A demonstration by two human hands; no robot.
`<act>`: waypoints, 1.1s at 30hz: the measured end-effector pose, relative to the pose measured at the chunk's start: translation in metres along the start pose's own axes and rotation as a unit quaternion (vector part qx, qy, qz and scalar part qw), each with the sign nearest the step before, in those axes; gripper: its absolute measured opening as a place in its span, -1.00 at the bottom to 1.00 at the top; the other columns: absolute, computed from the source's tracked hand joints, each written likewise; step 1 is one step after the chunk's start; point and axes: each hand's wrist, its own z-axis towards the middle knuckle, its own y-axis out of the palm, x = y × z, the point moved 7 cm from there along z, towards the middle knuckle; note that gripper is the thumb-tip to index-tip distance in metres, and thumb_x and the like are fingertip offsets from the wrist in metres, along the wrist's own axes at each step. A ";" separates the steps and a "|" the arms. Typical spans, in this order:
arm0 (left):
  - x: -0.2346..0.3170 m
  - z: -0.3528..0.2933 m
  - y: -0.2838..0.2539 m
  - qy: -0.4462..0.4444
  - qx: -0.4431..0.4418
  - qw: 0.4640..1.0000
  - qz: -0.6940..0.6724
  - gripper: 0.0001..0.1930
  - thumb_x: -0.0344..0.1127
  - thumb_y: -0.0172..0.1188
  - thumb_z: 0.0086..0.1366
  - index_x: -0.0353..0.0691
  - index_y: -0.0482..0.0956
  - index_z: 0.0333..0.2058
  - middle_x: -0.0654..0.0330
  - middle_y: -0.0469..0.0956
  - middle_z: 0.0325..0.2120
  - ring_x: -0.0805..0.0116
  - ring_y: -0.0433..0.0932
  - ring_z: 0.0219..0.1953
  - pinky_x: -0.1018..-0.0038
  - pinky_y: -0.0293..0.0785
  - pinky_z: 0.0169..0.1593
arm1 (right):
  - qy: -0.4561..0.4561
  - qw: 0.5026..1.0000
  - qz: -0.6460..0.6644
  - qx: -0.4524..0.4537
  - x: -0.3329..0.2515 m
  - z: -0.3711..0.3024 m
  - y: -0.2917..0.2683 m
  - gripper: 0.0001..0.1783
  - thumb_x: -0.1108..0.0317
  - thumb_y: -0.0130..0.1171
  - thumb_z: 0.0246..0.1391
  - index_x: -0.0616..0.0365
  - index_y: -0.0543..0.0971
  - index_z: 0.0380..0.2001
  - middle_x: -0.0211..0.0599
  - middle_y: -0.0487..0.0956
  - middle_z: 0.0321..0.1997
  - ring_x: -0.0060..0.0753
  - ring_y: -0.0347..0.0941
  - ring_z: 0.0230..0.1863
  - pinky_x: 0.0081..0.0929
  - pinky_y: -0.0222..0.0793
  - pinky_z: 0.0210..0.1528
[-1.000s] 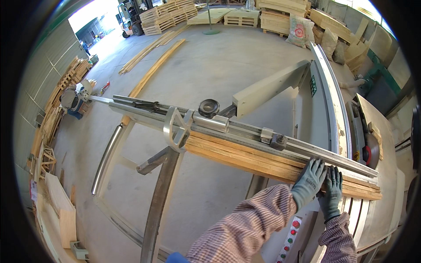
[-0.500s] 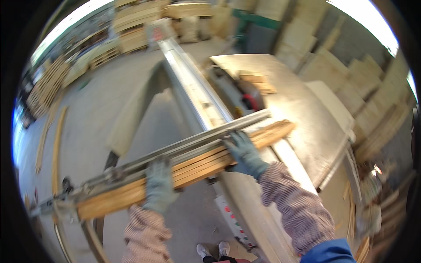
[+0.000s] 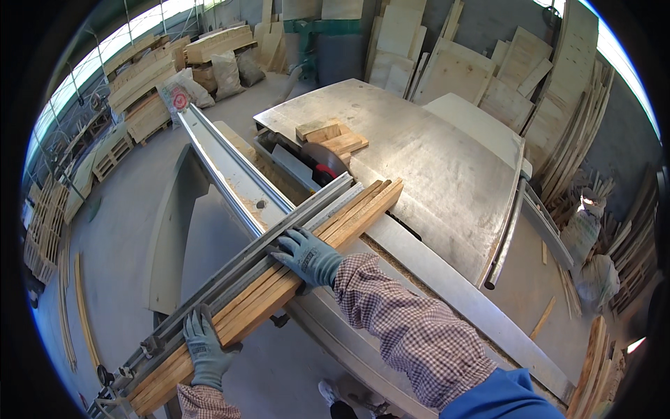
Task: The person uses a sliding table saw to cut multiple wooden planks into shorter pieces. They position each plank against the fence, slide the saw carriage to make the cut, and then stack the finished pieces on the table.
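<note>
A bundle of long wooden strips (image 3: 262, 305) lies side by side along a grey metal fence (image 3: 234, 269) that crosses a table saw slantwise. Wearing a blue-grey glove, my left hand (image 3: 208, 353) grips the bundle near its near-left end, fingers over the top. Farther up, my right hand (image 3: 307, 257), gloved alike, holds the same strips with its fingers reaching to the fence. The strips' far ends stick out past the fence, near the round saw blade (image 3: 326, 159) with a red part beside it. The gloves hide parts of the strips.
Short wood offcuts (image 3: 335, 136) lie on the metal saw table (image 3: 433, 167) just behind the blade. A sliding rail (image 3: 227, 171) runs away to the far left. Boards (image 3: 457, 73) lean on the back wall; stacked timber (image 3: 143, 80) stands far left. Long strips (image 3: 85, 307) lie on the left floor.
The view has swung, so the saw, fence and strips appear farther left and more steeply slanted. Both hands stay on the strips. The earlier picture is blurred.
</note>
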 end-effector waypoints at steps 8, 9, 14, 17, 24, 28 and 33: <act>-0.002 0.016 0.007 -0.017 0.015 1.000 0.007 0.35 0.01 0.54 -0.29 -0.35 -0.22 0.34 -0.15 0.00 0.25 -0.12 -0.08 0.33 0.08 -0.22 0.40 | -0.035 0.994 -0.062 0.084 0.018 0.026 0.036 0.05 -0.19 0.42 -0.31 0.04 0.28 0.25 -0.04 0.23 0.29 0.01 0.06 0.35 -0.04 -0.16 0.44; -0.004 0.021 0.009 -0.014 0.018 1.000 0.004 0.35 0.01 0.54 -0.29 -0.35 -0.22 0.34 -0.16 0.01 0.25 -0.12 -0.08 0.33 0.07 -0.22 0.40 | -0.033 0.997 -0.055 0.051 0.017 0.030 0.029 0.05 -0.19 0.41 -0.30 0.04 0.27 0.25 -0.03 0.23 0.29 0.01 0.06 0.35 -0.04 -0.16 0.44; -0.032 0.085 -0.004 0.008 0.007 1.000 0.000 0.34 0.03 0.53 -0.29 -0.35 -0.20 0.34 -0.17 0.03 0.25 -0.13 -0.07 0.33 0.07 -0.21 0.41 | -0.013 0.999 -0.045 0.004 0.037 0.078 0.006 0.09 -0.23 0.40 -0.31 0.05 0.25 0.27 -0.01 0.21 0.30 0.02 0.06 0.35 -0.05 -0.13 0.42; -0.036 0.100 -0.006 0.018 0.011 1.000 -0.002 0.35 0.05 0.53 -0.29 -0.36 -0.20 0.34 -0.17 0.04 0.25 -0.12 -0.06 0.33 0.09 -0.21 0.41 | -0.020 0.998 -0.059 0.012 0.043 0.090 0.004 0.17 -0.25 0.43 -0.39 0.09 0.21 0.28 0.02 0.23 0.29 0.05 0.07 0.35 -0.02 -0.13 0.42; -0.047 0.119 -0.011 0.010 0.013 1.000 -0.002 0.35 0.05 0.54 -0.30 -0.35 -0.19 0.34 -0.16 0.04 0.25 -0.11 -0.05 0.33 0.11 -0.22 0.42 | -0.017 0.998 -0.053 -0.024 0.051 0.115 0.003 0.13 -0.30 0.38 -0.33 0.05 0.24 0.28 -0.03 0.21 0.30 0.01 0.05 0.35 -0.07 -0.16 0.41; -0.049 0.134 -0.014 0.010 0.021 1.000 -0.008 0.34 0.02 0.54 -0.30 -0.35 -0.17 0.34 -0.18 0.04 0.24 -0.11 -0.05 0.33 0.12 -0.20 0.42 | -0.004 0.998 -0.060 -0.021 0.061 0.126 0.003 0.13 -0.28 0.40 -0.34 0.04 0.24 0.28 -0.06 0.23 0.29 -0.01 0.06 0.35 -0.09 -0.16 0.42; -0.056 0.153 -0.015 0.018 0.047 0.999 -0.007 0.33 0.00 0.56 -0.36 -0.36 -0.11 0.32 -0.17 0.03 0.26 -0.11 -0.04 0.33 0.14 -0.17 0.42 | 0.018 0.998 -0.057 -0.037 0.066 0.143 -0.003 0.15 -0.24 0.43 -0.37 0.01 0.21 0.29 -0.07 0.20 0.32 -0.04 0.03 0.38 -0.13 -0.16 0.42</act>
